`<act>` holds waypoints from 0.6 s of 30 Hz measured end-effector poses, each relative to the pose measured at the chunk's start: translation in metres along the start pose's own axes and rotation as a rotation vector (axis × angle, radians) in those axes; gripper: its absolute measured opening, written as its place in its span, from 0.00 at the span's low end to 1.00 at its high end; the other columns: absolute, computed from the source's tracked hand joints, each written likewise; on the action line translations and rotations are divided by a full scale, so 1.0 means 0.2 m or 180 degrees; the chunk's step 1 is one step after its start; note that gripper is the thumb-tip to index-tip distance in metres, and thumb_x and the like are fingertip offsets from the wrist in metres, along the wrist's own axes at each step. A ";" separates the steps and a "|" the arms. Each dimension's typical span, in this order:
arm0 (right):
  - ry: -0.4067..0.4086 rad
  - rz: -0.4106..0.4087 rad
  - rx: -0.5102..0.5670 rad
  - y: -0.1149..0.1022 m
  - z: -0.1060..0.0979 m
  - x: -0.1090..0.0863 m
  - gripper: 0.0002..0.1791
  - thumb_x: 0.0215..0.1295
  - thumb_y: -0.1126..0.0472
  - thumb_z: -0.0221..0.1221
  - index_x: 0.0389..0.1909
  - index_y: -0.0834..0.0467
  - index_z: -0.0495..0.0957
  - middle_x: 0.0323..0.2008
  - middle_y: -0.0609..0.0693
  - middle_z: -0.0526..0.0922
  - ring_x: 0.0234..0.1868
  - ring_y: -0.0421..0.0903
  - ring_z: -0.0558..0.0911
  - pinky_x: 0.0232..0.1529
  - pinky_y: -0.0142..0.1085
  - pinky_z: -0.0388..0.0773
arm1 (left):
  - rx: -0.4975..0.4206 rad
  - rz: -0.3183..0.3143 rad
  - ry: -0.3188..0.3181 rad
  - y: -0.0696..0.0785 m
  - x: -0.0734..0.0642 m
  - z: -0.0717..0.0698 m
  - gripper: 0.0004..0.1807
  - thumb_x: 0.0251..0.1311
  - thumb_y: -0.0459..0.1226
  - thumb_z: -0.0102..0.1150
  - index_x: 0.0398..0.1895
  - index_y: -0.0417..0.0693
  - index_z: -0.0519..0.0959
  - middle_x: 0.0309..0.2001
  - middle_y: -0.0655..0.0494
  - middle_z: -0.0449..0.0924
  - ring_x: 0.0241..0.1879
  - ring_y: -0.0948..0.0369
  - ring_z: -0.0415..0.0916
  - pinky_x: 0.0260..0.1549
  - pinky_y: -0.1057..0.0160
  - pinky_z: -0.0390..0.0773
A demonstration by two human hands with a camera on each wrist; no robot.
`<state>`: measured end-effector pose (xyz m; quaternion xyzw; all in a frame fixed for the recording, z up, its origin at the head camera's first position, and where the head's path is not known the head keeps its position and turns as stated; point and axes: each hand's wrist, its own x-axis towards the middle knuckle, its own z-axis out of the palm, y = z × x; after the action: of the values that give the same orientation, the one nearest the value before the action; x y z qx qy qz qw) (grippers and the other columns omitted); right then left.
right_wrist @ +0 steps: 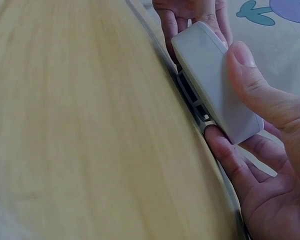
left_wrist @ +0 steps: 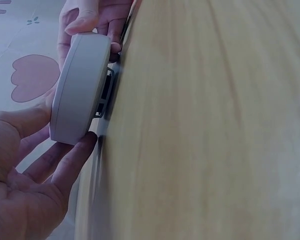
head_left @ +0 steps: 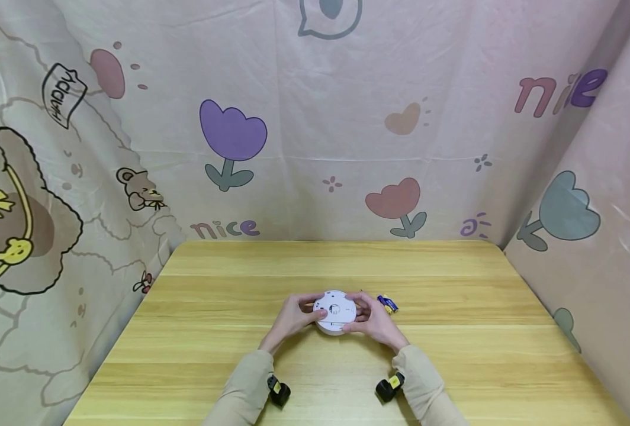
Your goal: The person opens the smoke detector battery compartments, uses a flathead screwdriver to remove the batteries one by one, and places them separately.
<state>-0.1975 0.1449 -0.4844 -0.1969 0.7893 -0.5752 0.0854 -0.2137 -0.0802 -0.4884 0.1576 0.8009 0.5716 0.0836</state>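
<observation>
Both hands hold a round white smoke detector (head_left: 336, 327) just above the wooden table, its flat back with small slots and holes turned up. My left hand (head_left: 292, 319) grips its left edge, thumb on the upper face. From the opposite side, my right hand (head_left: 377, 326) grips the right edge. In the left wrist view the detector (left_wrist: 80, 90) shows its smooth side wall and a slotted dark vent underneath. Fingers of the left hand (left_wrist: 27, 185) support it from below. The right wrist view has the right hand's thumb along the detector (right_wrist: 210, 75).
Small blue-and-yellow batteries (head_left: 387, 304) lie on the table (head_left: 230, 296) just beyond the right hand. A printed cloth (head_left: 304, 118) hangs behind the table and along both sides. Black wrist cameras (head_left: 279, 391) sit on the beige sleeves.
</observation>
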 end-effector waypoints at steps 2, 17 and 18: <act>-0.0001 0.0017 0.0004 0.00 0.00 0.00 0.38 0.40 0.65 0.68 0.56 0.64 0.64 0.51 0.63 0.75 0.43 0.53 0.79 0.41 0.30 0.80 | 0.0020 -0.0018 0.0015 -0.02 0.01 0.00 0.26 0.48 0.39 0.64 0.54 0.43 0.73 0.53 0.41 0.74 0.46 0.49 0.77 0.41 0.65 0.80; -0.0054 -0.0065 0.0183 0.12 0.00 0.03 0.41 0.39 0.61 0.69 0.59 0.58 0.62 0.58 0.59 0.69 0.43 0.48 0.78 0.44 0.34 0.80 | 0.0066 0.0211 0.0087 0.12 -0.05 -0.01 0.19 0.55 0.31 0.55 0.50 0.32 0.73 0.51 0.34 0.74 0.49 0.43 0.73 0.45 0.56 0.79; -0.0079 -0.0067 0.0196 0.10 0.00 0.03 0.41 0.40 0.62 0.69 0.59 0.59 0.62 0.59 0.60 0.69 0.43 0.49 0.78 0.44 0.35 0.80 | 0.0045 0.0199 0.0085 0.11 -0.05 -0.02 0.19 0.55 0.31 0.55 0.50 0.32 0.73 0.51 0.35 0.74 0.48 0.44 0.74 0.44 0.58 0.79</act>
<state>-0.2067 0.1486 -0.5036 -0.2096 0.7681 -0.5976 0.0952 -0.2012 -0.0800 -0.4667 0.1754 0.8006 0.5703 0.0539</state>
